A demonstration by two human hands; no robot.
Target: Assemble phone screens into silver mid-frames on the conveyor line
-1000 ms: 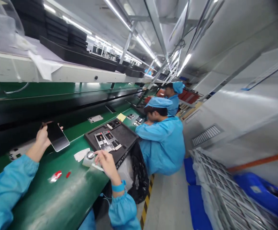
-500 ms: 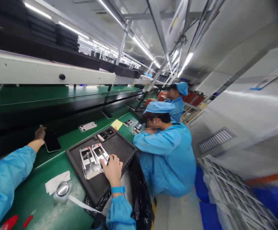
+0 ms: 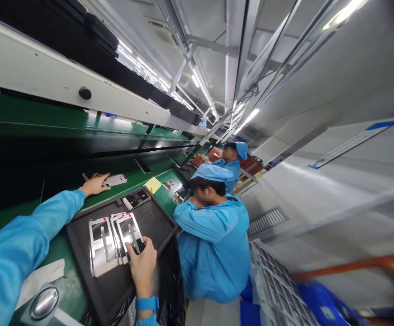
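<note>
Currently, a white-framed panel (image 3: 130, 233) is gripped at its lower right by the right hand (image 3: 143, 262), thumb on the near end and fingers curled over the side edge. It is held over a black tray (image 3: 156, 217); whether it is lifted clear cannot be told. Just left of it, similar panels (image 3: 103, 244) are stacked, and farther back in the tray a dark phone part (image 3: 136, 199) is seen.

A pale plate (image 3: 115, 180) beyond the tray is touched at its left end by the left hand (image 3: 95, 184), its fingers spread; whether it is gripped cannot be told.

The tray is supported by a green bench (image 3: 73, 299), on which a yellow sheet (image 3: 153, 184), a white wipe (image 3: 44, 278) and a metal-topped dispenser (image 3: 45, 302) are also placed. The bench is overhung by a white beam (image 3: 30, 72). Along it, 2 co-workers in blue are seated, 1 nearer (image 3: 217, 244) and 1 farther (image 3: 232, 165). To the right, grey racks (image 3: 278, 285) are stood beside a blue bin (image 3: 325, 303).
</note>
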